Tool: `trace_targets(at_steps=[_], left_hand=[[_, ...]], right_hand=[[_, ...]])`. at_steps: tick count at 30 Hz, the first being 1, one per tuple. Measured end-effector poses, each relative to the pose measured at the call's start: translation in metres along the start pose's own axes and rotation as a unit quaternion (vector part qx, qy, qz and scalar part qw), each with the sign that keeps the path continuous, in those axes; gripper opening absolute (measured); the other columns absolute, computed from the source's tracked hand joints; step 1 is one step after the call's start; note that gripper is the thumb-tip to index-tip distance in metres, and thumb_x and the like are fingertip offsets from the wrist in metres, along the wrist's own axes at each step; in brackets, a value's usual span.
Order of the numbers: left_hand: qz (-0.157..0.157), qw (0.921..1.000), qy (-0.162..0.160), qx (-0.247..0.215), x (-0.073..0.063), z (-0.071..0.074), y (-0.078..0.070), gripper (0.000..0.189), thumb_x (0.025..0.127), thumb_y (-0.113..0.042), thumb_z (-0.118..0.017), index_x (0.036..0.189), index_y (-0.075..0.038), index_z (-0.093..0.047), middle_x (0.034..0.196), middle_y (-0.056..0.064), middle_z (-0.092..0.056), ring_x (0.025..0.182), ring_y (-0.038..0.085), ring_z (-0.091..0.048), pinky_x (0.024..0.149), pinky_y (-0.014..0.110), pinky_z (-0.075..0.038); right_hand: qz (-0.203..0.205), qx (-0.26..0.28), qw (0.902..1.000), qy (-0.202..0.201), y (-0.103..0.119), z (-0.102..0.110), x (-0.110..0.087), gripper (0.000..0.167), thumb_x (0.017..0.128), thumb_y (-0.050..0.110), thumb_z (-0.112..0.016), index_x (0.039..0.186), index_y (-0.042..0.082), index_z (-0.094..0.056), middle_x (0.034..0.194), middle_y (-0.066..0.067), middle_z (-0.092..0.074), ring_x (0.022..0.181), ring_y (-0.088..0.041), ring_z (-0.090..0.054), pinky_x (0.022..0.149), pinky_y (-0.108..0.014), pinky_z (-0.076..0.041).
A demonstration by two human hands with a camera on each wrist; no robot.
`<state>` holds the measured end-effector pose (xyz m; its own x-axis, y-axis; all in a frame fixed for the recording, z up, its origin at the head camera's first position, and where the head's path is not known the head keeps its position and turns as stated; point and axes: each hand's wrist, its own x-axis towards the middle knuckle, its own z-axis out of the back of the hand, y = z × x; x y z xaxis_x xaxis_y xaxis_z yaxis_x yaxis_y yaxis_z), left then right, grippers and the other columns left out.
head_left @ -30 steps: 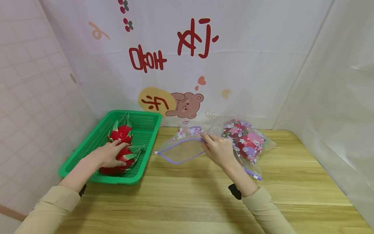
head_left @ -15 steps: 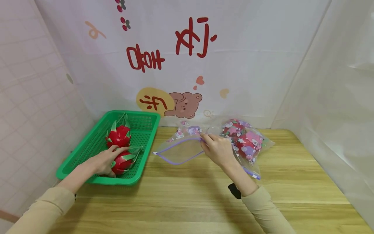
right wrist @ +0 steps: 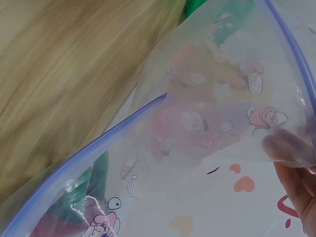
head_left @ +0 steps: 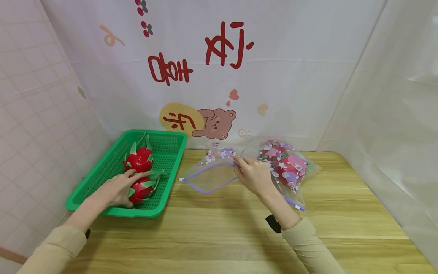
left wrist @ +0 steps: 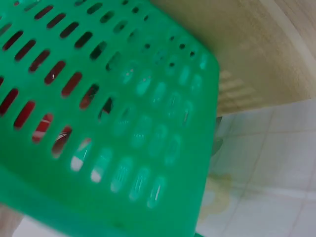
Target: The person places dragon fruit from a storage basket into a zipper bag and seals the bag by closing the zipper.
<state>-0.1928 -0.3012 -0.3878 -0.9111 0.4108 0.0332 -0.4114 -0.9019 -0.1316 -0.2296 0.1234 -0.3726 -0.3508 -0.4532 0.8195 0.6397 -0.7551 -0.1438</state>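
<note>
Dragon fruit (head_left: 141,191) lies in near end of green basket (head_left: 159,211). Left hand (head_left: 115,189) has slid off the fruit tops to grip its side, so it's held, not yet lifted. Right hand (head_left: 254,174) pinches rim of gaping zip bag (head_left: 209,178) on table (head_left: 219,236). Farther: second dragon fruit (head_left: 139,159), filled bag (head_left: 289,164).

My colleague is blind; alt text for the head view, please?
A person's left hand grips a red-and-green dragon fruit in a green perforated plastic basket, beside another dragon fruit. The right hand pinches an open, clear plastic bag with purple edging; beside it lies a printed clear bag with red contents.
</note>
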Motion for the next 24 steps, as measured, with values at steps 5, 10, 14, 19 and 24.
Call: trace_targets(at_steps=[5,10,14,19,24], left_hand=[[0.008,0.9988,-0.044,0.019,-0.008,0.011,-0.004,0.099,0.049,-0.022,-0.092,0.135,-0.017,-0.042,0.133,0.03,-0.045,0.084,0.039,-0.058,0.054,0.041,-0.054],[0.004,0.9951,-0.097,0.019,-0.013,0.019,-0.016,0.099,0.05,-0.02,-0.091,0.136,-0.019,-0.042,0.134,0.025,-0.043,0.096,0.048,-0.055,0.056,0.045,-0.056],[-0.01,0.9906,-0.136,0.015,-0.015,0.022,-0.027,0.099,0.049,-0.019,-0.089,0.136,-0.021,-0.042,0.134,0.022,-0.044,0.1,0.045,-0.055,0.057,0.047,-0.056],[-0.045,0.9809,-0.188,0.015,-0.015,0.031,-0.046,0.101,0.047,-0.017,-0.089,0.137,-0.022,-0.044,0.136,0.018,-0.044,0.103,0.042,-0.053,0.057,0.047,-0.056],[-0.082,0.9698,-0.229,0.017,-0.013,0.039,-0.07,0.101,0.046,-0.017,-0.09,0.137,-0.021,-0.046,0.133,0.012,-0.047,0.106,0.037,-0.053,0.058,0.046,-0.057]], right_hand=[[0.0,-0.003,1.0,0.002,-0.001,0.0,0.0,0.013,0.077,0.009,-0.069,0.089,0.008,-0.07,0.057,0.0,-0.061,0.039,-0.007,-0.035,0.034,-0.018,-0.025],[0.001,-0.007,1.0,0.002,-0.002,0.0,0.001,0.013,0.076,0.009,-0.071,0.089,0.008,-0.069,0.055,0.001,-0.059,0.04,-0.006,-0.032,0.035,-0.016,-0.022],[-0.001,-0.006,1.0,0.007,-0.001,0.0,0.002,0.012,0.077,0.009,-0.069,0.089,0.009,-0.066,0.053,0.002,-0.055,0.041,-0.005,-0.029,0.035,-0.017,-0.019],[-0.008,-0.007,0.9998,0.016,0.0,0.0,0.003,0.009,0.079,0.009,-0.066,0.089,0.009,-0.066,0.052,0.002,-0.053,0.041,-0.005,-0.027,0.037,-0.016,-0.017],[-0.011,-0.018,0.9996,0.017,0.001,-0.001,0.004,0.01,0.08,0.011,-0.067,0.09,0.008,-0.067,0.054,0.001,-0.056,0.039,-0.006,-0.031,0.037,-0.015,-0.017]])
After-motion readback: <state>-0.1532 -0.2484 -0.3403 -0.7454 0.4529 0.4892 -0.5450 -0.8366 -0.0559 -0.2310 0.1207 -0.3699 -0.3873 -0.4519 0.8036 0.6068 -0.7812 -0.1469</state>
